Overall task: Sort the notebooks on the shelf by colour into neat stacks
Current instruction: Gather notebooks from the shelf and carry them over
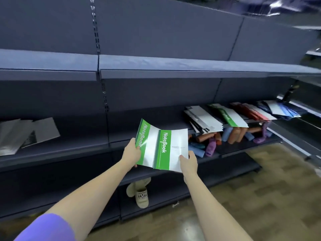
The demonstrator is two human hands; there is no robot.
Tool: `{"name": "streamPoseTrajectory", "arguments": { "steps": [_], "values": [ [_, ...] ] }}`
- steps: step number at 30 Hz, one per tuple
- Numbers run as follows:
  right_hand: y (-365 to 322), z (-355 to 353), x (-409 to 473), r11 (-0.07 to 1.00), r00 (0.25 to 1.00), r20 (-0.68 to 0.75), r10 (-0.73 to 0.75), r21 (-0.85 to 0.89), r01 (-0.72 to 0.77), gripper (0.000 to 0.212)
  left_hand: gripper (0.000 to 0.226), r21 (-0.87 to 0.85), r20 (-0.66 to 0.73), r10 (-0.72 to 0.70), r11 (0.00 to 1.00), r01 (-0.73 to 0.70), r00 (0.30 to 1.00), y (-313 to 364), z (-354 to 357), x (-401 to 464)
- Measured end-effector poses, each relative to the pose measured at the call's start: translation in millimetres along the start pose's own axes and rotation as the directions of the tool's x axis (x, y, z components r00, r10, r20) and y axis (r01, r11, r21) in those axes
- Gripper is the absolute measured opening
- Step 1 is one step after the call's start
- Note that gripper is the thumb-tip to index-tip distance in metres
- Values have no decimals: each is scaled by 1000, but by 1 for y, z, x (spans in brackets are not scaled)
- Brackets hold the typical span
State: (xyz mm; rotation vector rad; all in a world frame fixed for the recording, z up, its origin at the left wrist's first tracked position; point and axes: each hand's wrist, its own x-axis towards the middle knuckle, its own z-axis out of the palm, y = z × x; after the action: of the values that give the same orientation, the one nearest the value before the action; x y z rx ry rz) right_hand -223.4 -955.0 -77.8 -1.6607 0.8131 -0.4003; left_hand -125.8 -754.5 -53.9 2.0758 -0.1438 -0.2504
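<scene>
Two bare forearms in view, no watch, rings or gloves on the left hand (131,152) or right hand (189,161). Short purple fabric sleeve (46,228) covers the left upper arm, smooth, no print visible. Beige slide sandal (141,197) with dark "YOY" lettering on the strap, beige trouser leg (141,183) above it, probably the person's own foot.

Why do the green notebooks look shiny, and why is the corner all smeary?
Head view: light glares off the glossy covers of the green notebooks that the left hand and right hand hold; the top right corner and the floor are blurred; the wide lens bends the shelf edges.
</scene>
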Motion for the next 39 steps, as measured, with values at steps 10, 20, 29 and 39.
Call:
{"name": "streamPoseTrajectory", "arguments": {
  "steps": [10,20,29,39],
  "values": [
    [12,-86,72,990,981,-170,93,124,-73,15,6,160,36,53,986,-58,998,81,118,47],
    [-33,-176,212,992,940,-340,35,-105,-74,13,7,149,194,223,956,-253,955,199,232,160],
    [-37,-214,301,981,915,-387,115,-102,-166,28,21,147,260,197,959,-241,945,246,306,228],
    [-29,-260,400,988,944,-327,47,-123,-92,27,21,181,188,143,967,-178,972,275,382,281]
  ]
}}
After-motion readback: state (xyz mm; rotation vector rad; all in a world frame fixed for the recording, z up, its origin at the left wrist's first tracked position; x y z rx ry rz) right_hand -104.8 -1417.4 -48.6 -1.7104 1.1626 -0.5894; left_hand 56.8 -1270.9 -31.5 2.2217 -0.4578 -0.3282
